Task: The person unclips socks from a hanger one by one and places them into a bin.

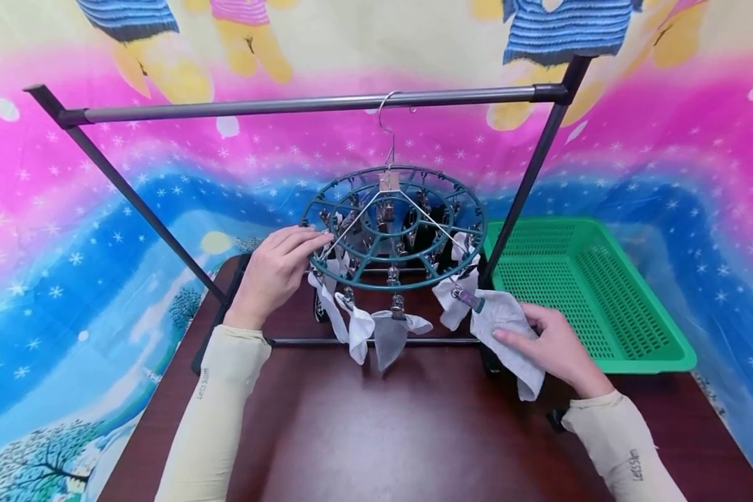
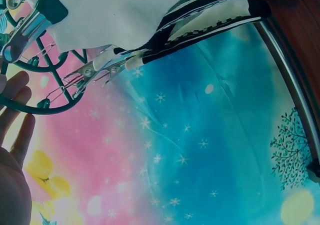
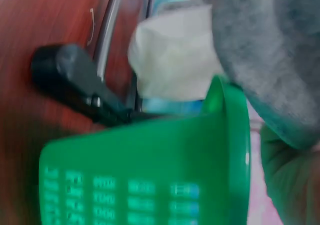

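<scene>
A round green clip hanger (image 1: pixel 395 286) hangs by its metal hook from a rack bar. My left hand (image 1: pixel 282 268) touches its left rim with fingers extended, also seen in the left wrist view beside the green ring (image 2: pixel 45 109). My right hand (image 1: pixel 555 345) pinches a light grey sock (image 1: pixel 508 335) between thumb and fingers, right of the hanger. A purple-looking clip (image 1: pixel 468 298) meets the sock's upper end. Several white and grey socks (image 1: pixel 390 341) dangle from clips along the near rim. In the left wrist view a white sock with black trim (image 2: pixel 115 15) hangs clipped.
The dark rack bar (image 1: pixel 238 108) spans above, its posts sloping down to feet on the brown table (image 1: pixel 376 432). A green basket (image 1: pixel 649 300) stands at the right, close behind my right hand. A patterned cloth (image 1: pixel 100 300) covers the walls behind.
</scene>
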`<state>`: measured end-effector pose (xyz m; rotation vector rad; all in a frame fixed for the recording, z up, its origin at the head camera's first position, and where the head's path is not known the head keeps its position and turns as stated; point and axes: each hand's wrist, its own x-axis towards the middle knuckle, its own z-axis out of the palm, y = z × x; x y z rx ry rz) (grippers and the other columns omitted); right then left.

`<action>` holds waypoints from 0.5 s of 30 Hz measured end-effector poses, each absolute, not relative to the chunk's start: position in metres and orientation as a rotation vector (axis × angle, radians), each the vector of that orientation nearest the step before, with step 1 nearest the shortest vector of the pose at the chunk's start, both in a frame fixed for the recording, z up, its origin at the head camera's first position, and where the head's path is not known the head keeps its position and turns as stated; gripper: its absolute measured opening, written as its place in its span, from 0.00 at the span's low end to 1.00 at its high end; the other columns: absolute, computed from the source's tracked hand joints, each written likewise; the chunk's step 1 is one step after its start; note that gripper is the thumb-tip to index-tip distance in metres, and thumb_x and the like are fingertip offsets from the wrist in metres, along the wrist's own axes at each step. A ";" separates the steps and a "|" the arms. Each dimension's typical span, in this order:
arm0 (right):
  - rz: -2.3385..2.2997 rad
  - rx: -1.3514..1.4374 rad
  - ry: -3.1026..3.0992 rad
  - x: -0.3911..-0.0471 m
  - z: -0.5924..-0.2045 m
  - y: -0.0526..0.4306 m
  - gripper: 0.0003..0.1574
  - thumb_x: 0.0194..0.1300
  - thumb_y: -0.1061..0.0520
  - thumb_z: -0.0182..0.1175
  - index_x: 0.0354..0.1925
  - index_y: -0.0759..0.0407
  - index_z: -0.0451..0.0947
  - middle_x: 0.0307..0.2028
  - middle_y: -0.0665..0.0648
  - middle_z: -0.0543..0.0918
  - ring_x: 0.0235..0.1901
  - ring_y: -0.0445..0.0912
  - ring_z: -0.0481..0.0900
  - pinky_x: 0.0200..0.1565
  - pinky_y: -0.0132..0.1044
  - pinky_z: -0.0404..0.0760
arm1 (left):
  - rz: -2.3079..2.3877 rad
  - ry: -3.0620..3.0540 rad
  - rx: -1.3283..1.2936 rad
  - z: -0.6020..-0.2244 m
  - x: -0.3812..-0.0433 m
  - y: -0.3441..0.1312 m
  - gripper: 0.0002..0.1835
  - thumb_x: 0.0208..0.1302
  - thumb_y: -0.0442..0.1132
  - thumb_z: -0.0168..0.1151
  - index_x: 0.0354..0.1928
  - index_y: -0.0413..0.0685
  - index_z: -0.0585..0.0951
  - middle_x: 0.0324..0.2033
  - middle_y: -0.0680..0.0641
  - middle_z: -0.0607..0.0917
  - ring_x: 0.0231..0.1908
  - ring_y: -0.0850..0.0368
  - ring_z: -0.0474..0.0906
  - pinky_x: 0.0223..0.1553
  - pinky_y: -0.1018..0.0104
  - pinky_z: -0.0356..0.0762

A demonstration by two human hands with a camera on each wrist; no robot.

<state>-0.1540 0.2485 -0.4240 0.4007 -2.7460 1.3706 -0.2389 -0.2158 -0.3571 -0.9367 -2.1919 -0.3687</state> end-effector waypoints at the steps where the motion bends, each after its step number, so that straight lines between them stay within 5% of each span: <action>1: 1.373 0.411 -2.778 -0.153 -0.424 0.252 0.14 0.68 0.50 0.70 0.45 0.59 0.84 0.32 0.56 0.87 0.25 0.40 0.83 0.29 0.36 0.83 | -0.367 -2.192 -0.937 -0.358 -0.239 -0.217 0.25 0.70 0.26 0.59 0.65 0.54 0.82 0.56 0.43 0.87 0.61 0.44 0.80 0.67 0.46 0.75; 6: 1.377 0.441 -2.838 -0.146 -0.424 0.266 0.10 0.72 0.50 0.66 0.36 0.55 0.84 0.27 0.51 0.84 0.23 0.40 0.80 0.27 0.36 0.80 | -0.377 -2.188 -0.943 -0.362 -0.242 -0.219 0.26 0.71 0.26 0.58 0.67 0.55 0.81 0.58 0.43 0.86 0.62 0.45 0.79 0.68 0.46 0.74; 15: 1.277 0.441 -2.881 -0.145 -0.423 0.273 0.15 0.79 0.46 0.57 0.38 0.54 0.79 0.22 0.51 0.69 0.20 0.43 0.70 0.24 0.37 0.70 | -0.413 -2.174 -0.944 -0.372 -0.243 -0.217 0.26 0.73 0.28 0.54 0.69 0.55 0.79 0.61 0.44 0.83 0.66 0.44 0.76 0.74 0.49 0.67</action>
